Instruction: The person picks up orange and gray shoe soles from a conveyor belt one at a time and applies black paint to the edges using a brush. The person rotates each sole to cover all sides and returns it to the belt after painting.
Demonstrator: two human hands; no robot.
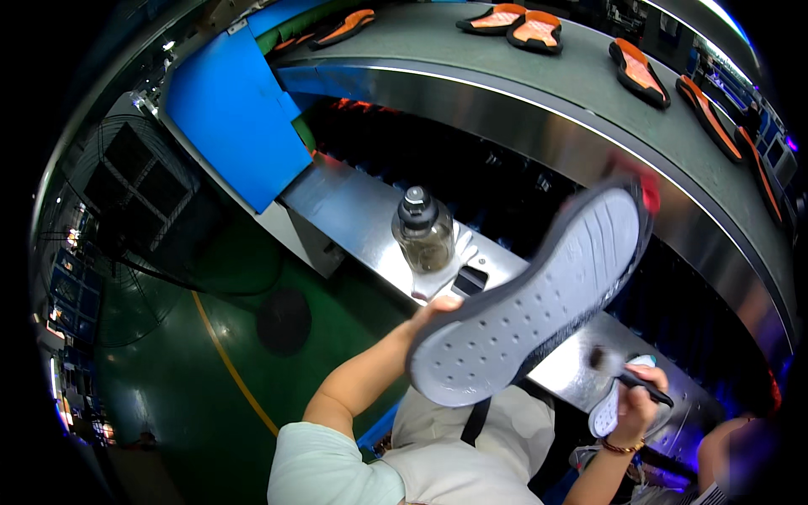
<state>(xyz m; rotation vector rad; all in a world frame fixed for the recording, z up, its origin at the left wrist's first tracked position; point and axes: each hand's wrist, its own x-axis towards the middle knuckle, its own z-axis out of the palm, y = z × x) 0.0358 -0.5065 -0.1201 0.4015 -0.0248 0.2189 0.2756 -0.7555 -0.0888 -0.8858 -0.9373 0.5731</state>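
Note:
My left hand (433, 313) grips a large shoe sole (539, 295) near its heel end. The sole has a grey, dimpled face with a wet-looking shine and a black rim, and it is tilted up toward the right. Behind its toe end shows a blurred red patch that I cannot make out. My right hand (635, 412) is closed round a brush (644, 385) with a black handle; its dark, blurred bristles point left, apart from the sole. Just beside that hand, a small light grey piece with holes (603, 418) is partly hidden.
A metal ledge (345, 202) carries a dark bottle (423, 231) and a black flat object (470, 280). Beyond it curves a conveyor belt (581, 80) with several orange-and-black soles (535, 32). A blue panel (231, 114) stands left; a fan (130, 177) is on the green floor (185, 362). Someone's arm (728, 454) shows lower right.

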